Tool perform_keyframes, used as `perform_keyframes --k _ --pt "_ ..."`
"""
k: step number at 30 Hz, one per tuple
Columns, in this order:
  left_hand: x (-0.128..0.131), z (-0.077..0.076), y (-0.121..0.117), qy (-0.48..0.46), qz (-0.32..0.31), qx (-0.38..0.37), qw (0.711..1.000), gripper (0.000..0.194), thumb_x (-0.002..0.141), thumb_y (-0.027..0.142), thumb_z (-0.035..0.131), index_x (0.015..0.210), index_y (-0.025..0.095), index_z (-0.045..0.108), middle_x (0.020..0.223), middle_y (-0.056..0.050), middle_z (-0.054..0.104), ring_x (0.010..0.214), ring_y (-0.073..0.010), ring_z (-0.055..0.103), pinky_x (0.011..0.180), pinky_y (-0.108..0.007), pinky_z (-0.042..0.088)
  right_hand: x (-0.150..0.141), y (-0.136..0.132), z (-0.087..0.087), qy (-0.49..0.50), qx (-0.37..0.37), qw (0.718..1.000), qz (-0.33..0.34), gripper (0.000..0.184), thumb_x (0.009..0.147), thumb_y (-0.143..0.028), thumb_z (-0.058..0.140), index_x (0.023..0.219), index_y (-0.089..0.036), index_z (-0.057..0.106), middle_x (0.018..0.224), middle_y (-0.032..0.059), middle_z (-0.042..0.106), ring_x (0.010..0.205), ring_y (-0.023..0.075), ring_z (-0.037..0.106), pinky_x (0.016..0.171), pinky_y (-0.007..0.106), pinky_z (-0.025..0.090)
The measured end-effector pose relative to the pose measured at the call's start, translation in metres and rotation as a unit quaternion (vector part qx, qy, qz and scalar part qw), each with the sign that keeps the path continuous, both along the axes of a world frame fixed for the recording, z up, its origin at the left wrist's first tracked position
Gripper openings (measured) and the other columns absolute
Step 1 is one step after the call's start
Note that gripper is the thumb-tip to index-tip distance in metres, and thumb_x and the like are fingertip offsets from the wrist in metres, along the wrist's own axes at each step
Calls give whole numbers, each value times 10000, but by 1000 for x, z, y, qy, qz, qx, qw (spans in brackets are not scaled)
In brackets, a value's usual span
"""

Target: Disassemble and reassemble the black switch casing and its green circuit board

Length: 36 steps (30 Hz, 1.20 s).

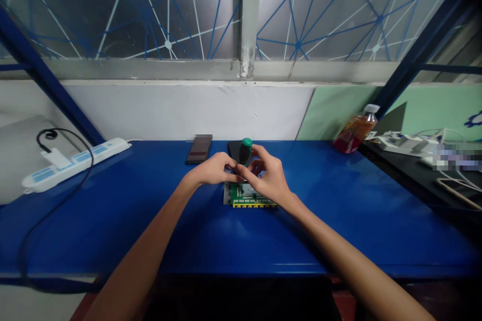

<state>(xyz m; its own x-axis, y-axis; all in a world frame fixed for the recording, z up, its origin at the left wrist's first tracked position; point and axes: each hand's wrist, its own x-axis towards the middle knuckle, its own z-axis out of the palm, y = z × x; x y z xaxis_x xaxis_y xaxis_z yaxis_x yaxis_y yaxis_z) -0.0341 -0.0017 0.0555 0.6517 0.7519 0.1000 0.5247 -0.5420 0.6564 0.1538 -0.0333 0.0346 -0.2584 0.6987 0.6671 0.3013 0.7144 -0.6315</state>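
A screwdriver with a green-capped black handle stands upright over a green circuit board. My right hand is curled round the screwdriver, its thumb reaching across toward the left fingers. From the other side my left hand closes its fingertips in near the lower part of the tool. What those left fingers pinch is hidden, and so is the screwdriver's tip. Yellow parts line the board's near edge, and a grey plate shows at its left side. Both hands cover the board's far part.
On the blue table, a phone lies behind my left hand, and a dark flat object behind the screwdriver. A power strip with a black cable is at left. A drink bottle leans at back right, beside cables and chargers.
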Motion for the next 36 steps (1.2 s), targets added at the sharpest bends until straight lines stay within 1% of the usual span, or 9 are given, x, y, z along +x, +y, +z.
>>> perform_keyframes --k 6,9,11,17,23,29,32,34,36 --pt "0 -3 1 -19 0 -7 1000 268 734 367 698 738 106 755 644 -36 663 631 -134 532 597 -239 365 0 -2 3 -15 4 1000 -16 380 812 -338 639 1144 -208 508 915 30 634 527 88 569 499 250 484" --pt "0 -2 1 -15 -6 -19 1000 246 740 341 684 769 109 760 691 -52 688 644 -141 548 609 -243 376 0 -3 5 -18 4 1000 -12 357 816 -334 633 1127 -204 514 890 23 623 535 91 574 504 247 484" --pt "-1 -1 1 -9 -8 -19 1000 268 749 357 672 781 106 758 714 -59 691 659 -150 553 615 -247 379 0 -3 5 -19 4 1000 -7 344 828 -322 618 1132 -199 515 886 23 621 543 92 579 512 245 484" --pt "-1 -1 2 22 -6 0 1000 306 759 371 646 723 78 726 639 -39 626 618 -135 504 594 -249 343 2 -3 4 -23 2 1000 13 336 849 -298 572 1162 -196 503 968 44 633 556 88 582 509 242 479" --pt "-1 0 2 11 -12 -9 1000 302 752 384 664 726 88 723 640 -26 630 631 -131 517 594 -231 353 4 -3 6 -29 -2 1000 12 313 848 -281 552 1146 -189 520 908 28 642 558 92 599 502 234 479" --pt "0 -1 2 -4 -28 -10 1000 238 768 332 663 744 107 736 666 -20 659 637 -123 534 604 -227 366 3 -3 5 -8 -19 1000 4 327 835 -281 561 1145 -187 514 898 24 667 505 90 610 482 240 486" --pt "0 -1 1 2 -21 -1 1000 232 770 323 662 719 109 734 630 -11 646 608 -115 524 586 -229 360 2 -3 5 5 -20 1000 2 322 825 -306 576 1119 -186 526 872 23 664 492 90 606 464 236 483" --pt "0 -1 1 3 -17 3 1000 248 771 341 668 724 108 738 627 -16 652 605 -118 530 583 -233 365 2 -3 5 6 -16 1000 -9 325 817 -322 593 1108 -187 536 851 18 658 485 88 599 458 233 479" --pt "0 0 0 -2 -16 -8 1000 249 769 350 676 763 113 750 674 -32 684 642 -134 562 609 -238 387 2 -2 5 4 -9 1000 -26 331 810 -334 613 1100 -190 543 830 11 652 486 88 594 465 234 482"
